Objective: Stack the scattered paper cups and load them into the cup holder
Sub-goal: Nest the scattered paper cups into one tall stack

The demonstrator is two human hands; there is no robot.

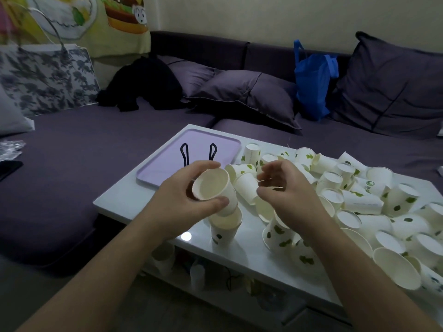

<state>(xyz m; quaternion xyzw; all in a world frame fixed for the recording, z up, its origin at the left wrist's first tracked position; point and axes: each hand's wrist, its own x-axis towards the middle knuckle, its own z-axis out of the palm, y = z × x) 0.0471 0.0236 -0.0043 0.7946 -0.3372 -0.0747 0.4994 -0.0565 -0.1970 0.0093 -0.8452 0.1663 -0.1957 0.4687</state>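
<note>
Left hand (182, 195) gripping a paper cup (213, 188), thumb and fingers curled round its wall, mouth tilted toward camera, held above the table. Directly under it an upright cup (224, 230) with green spots, standing on the near left part of the table; touching or just apart cannot be told. Right hand (282, 188) just right of the held cup, fingers loosely curled and spread, nothing visibly gripped; fingertips near a sideways cup (247, 188), contact unclear. Under the right wrist, more cups partly hidden. Pile of scattered cups (359, 200) covering the right half of the white table (115, 200), some upright, some upside down, some on their sides, running out past the right frame edge. Lilac tray (167, 161) at the far left corner of the table, two black wire loops of the cup holder (199, 153) standing on it, lower part hidden behind the left hand. Bare tabletop only along the near left edge and near the tray. Purple sofa (72, 164) close around the table's left and far sides. Blue bag (311, 87) and cushions (244, 94) on the sofa behind. Lower shelf dark, contents hard to make out.
</note>
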